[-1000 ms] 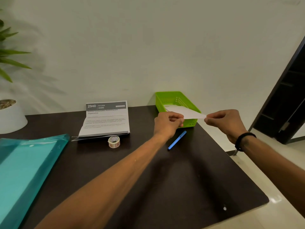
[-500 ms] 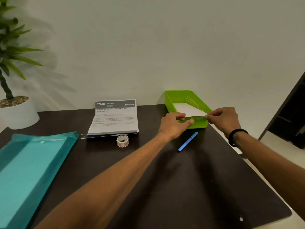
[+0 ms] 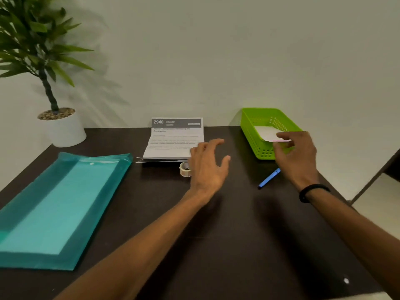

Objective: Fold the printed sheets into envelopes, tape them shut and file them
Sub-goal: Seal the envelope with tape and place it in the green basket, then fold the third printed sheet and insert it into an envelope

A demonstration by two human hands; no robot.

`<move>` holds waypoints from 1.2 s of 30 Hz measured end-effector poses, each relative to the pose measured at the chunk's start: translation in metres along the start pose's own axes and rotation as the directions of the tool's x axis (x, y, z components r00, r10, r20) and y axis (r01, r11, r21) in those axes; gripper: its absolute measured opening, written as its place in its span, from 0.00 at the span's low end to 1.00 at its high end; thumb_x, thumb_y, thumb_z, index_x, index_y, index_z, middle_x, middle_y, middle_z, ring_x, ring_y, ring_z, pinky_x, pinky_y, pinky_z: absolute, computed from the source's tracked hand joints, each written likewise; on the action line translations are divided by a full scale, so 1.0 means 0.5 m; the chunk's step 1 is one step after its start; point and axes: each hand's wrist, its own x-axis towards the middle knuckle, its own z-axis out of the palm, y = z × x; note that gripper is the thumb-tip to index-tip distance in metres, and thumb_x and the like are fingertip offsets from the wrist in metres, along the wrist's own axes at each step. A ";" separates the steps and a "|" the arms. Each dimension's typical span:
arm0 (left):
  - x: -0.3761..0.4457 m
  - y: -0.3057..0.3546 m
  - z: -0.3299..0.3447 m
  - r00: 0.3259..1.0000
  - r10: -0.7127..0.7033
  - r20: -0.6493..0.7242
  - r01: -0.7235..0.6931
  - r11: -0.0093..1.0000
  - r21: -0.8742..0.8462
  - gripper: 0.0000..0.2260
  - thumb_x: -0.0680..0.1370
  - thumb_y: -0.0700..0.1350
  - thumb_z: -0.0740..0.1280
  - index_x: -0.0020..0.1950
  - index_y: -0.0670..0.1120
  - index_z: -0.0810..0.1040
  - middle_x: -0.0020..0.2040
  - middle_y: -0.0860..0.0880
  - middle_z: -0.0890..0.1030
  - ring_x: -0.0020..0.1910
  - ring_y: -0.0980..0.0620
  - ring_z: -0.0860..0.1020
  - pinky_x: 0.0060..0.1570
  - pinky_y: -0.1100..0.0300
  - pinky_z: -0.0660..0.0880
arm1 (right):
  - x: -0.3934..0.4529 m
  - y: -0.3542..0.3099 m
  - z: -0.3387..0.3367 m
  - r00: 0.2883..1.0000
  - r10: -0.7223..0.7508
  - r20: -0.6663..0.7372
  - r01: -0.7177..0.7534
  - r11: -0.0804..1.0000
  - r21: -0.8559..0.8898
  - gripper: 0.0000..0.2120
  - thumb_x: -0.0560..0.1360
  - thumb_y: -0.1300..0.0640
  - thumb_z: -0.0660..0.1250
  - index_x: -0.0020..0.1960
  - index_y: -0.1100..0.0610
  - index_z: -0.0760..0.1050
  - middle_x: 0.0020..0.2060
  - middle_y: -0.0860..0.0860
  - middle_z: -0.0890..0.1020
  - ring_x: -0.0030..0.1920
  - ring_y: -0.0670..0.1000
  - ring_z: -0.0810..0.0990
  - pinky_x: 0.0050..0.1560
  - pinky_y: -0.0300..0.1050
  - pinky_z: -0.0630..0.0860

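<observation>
Green basket already holds a folded envelope; the right hand touches it, grip unclear, the left hand spread loose, printed sheet unfolded.

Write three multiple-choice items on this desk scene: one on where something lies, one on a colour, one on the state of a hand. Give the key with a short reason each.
1. Where does the folded white paper lie?
A. on the teal folder
B. in the basket
C. under the plant pot

2. What colour is the basket?
A. bright green
B. red
C. black

3. How is the left hand held?
A. curled round the pen
B. gripping the printed sheet
C. fingers spread, holding nothing

Key:
1 B, the white paper sits inside the basket walls, with the right hand at its near edge.
2 A, its perforated walls are lime green against the dark table.
3 C, it is over the table beside the tape roll, fingers apart, while the blue pen lies untouched.
</observation>
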 end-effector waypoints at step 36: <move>-0.055 -0.191 -0.154 0.999 -0.036 0.031 0.035 0.999 0.026 0.23 0.79 0.35 0.62 0.71 0.53 0.74 0.56 0.55 0.83 0.58 0.56 0.73 0.54 0.82 0.61 | -0.197 -0.230 0.308 0.924 0.063 0.378 -0.100 0.992 0.079 0.20 0.72 0.49 0.78 0.57 0.45 0.69 0.50 0.42 0.82 0.48 0.48 0.82 0.43 0.47 0.78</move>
